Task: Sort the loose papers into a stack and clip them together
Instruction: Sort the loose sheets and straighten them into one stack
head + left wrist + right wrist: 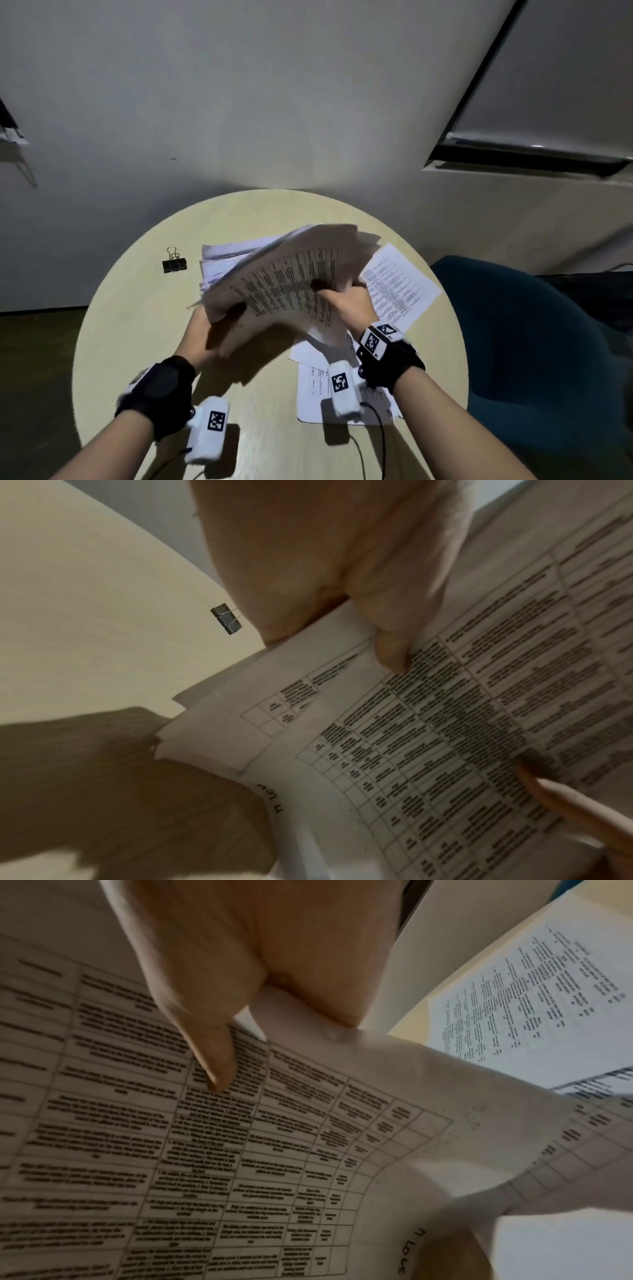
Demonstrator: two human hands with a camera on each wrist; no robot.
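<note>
A thick, uneven bundle of printed papers [291,274] is lifted above the round table [137,308], its top sheet a printed table of text [445,723] [171,1150]. My left hand [209,322] grips its left edge, thumb on top [390,647]. My right hand [346,298] grips its right edge, thumb pressed on the top sheet [215,1053]. A black binder clip [174,264] [227,622] lies on the table, left of the bundle. Loose sheets stay on the table: one at the right [400,284] [531,1001], others under my right wrist [311,394].
A dark teal chair [531,342] stands against the table's right side. Cables [380,442] run from the wrist cameras across the near table edge. Grey floor lies beyond the table, with a dark-framed panel [531,147] at the upper right.
</note>
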